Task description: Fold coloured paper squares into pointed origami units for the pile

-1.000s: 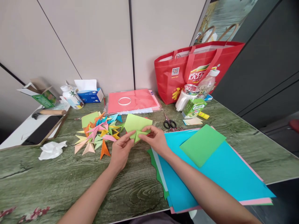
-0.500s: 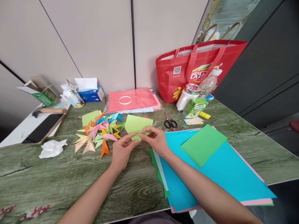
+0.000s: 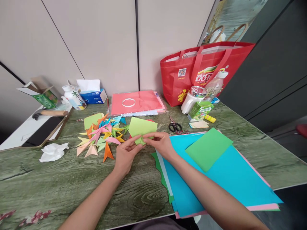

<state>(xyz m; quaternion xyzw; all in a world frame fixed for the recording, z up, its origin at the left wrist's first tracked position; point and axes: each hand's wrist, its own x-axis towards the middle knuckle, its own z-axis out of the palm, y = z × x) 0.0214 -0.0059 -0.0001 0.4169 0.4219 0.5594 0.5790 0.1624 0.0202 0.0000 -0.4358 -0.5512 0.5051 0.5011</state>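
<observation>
A light green sheet of paper [image 3: 143,125] is held up over the table's middle, its lower corners folded in. My left hand [image 3: 126,156] pinches its bottom edge between thumb and fingers. On the right side of that same edge, my right hand [image 3: 161,144] is closed with its fingertips at the fold. The fingers hide part of the lower edge. Left of the paper lies a heap of folded paper pieces [image 3: 99,134] in orange, pink, yellow, green and blue. A green paper square [image 3: 209,149] rests on large blue sheets [image 3: 230,179] beneath my right forearm.
Black-handled scissors [image 3: 175,126] lie right of the paper. Behind are a pink paper pack [image 3: 144,101], a red bag [image 3: 175,86], a white mug [image 3: 188,103] and a green carton [image 3: 200,111]. On the left are a crumpled tissue [image 3: 54,152], a phone [image 3: 43,131] and a hammer [image 3: 51,113].
My right fingers have flattened and shifted slightly left along the fold. Both hands keep hold of the light green paper, and the rest looks the same.
</observation>
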